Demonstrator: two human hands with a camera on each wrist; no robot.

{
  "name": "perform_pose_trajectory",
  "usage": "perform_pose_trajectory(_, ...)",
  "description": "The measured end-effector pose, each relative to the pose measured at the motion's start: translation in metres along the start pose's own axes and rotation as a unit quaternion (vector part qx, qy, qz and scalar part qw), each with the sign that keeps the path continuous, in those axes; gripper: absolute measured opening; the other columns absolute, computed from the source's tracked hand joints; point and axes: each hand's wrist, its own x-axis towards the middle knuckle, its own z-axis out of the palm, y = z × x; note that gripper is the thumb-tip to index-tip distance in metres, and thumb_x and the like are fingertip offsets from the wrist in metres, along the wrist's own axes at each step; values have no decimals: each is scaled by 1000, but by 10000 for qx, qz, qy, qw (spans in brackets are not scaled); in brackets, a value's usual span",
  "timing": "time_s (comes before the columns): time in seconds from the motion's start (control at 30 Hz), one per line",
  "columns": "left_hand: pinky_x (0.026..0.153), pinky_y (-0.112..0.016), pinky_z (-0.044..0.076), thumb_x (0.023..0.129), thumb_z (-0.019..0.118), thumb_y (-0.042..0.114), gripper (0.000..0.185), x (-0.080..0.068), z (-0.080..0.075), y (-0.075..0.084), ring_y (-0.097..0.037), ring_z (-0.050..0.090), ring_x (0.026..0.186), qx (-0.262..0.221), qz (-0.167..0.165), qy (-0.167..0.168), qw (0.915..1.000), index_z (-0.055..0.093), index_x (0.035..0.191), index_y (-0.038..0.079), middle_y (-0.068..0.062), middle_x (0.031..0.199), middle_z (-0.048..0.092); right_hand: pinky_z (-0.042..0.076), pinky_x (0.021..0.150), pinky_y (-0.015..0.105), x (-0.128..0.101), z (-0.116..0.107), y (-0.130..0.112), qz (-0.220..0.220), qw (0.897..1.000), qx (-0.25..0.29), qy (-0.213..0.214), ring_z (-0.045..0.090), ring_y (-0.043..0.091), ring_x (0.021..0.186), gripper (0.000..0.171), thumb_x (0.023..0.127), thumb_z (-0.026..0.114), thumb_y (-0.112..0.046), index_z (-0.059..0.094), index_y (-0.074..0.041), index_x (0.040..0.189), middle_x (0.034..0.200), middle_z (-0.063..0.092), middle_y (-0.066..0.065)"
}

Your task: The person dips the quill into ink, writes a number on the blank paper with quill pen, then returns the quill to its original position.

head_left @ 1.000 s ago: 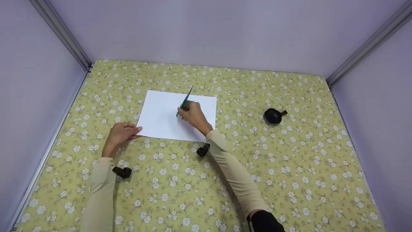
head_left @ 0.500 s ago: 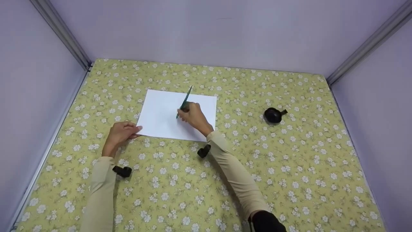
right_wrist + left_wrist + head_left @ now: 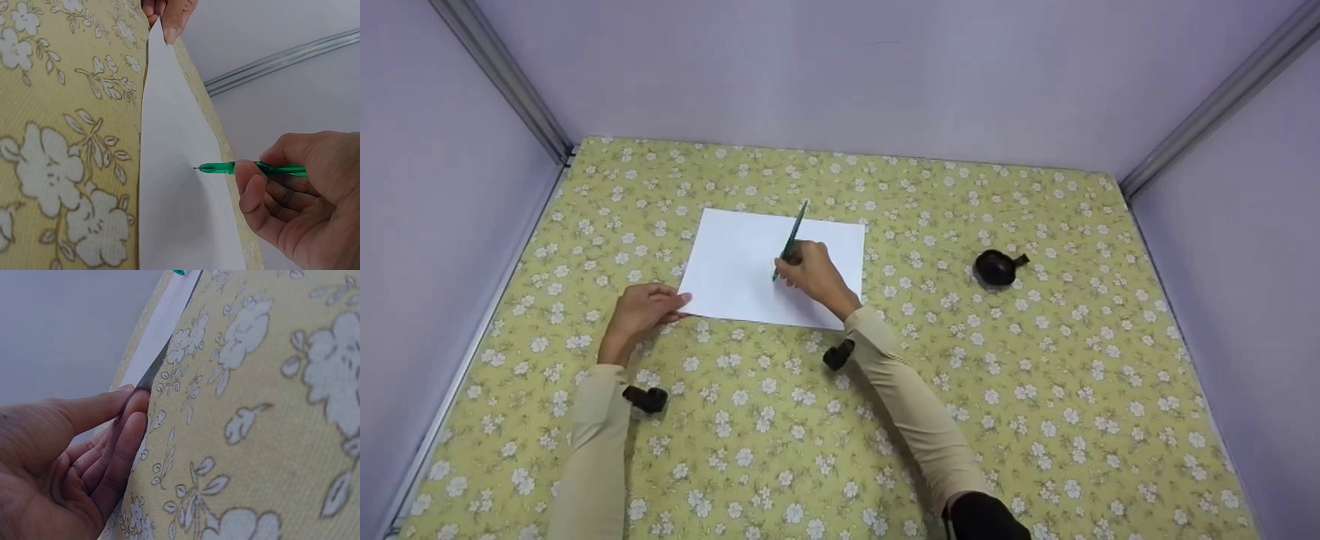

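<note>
A white sheet of paper point(image 3: 735, 262) lies on the flowered yellow tablecloth point(image 3: 1035, 360). My right hand point(image 3: 810, 271) grips a green pen point(image 3: 790, 240) with its tip on the sheet near the middle; the right wrist view shows the green pen point(image 3: 225, 167) pinched between thumb and fingers of the right hand point(image 3: 292, 208), tip touching the paper point(image 3: 180, 185). My left hand point(image 3: 643, 309) rests at the sheet's near left corner, fingertips point(image 3: 132, 413) straight and pressing the paper's point(image 3: 160, 323) edge.
A small black round object with a short handle point(image 3: 997, 268) sits on the cloth to the right of the sheet. Pale walls with metal corner strips point(image 3: 502, 75) close the table on three sides. Black wrist cameras point(image 3: 645, 397) ride on both beige sleeves.
The right hand with the pen has shifted slightly toward me on the sheet. The left hand and the paper have stayed put.
</note>
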Motion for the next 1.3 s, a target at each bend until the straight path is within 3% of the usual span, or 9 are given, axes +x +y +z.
perform_pose_trajectory(0.53, 73, -17, 59, 101, 73, 28, 53, 1, 1, 1, -1, 72, 75, -80, -32, -25, 10000, 59, 133, -12, 7, 90, 76, 50, 55, 21, -6, -6, 0, -25, 9999, -115, -119, 65, 11, 63, 18, 102, 67, -10, 76, 0, 91, 80, 74, 10)
perform_pose_trajectory(1.3, 73, -17, 59, 101, 72, 32, 54, -2, 1, 1, -2, 71, 76, 165, -115, 89, 9998, 60, 133, -10, 5, 93, 74, 46, 54, 22, -15, -8, -1, -69, 9996, -273, -44, 64, 13, 63, 16, 101, 68, -8, 73, -2, 87, 77, 73, 10)
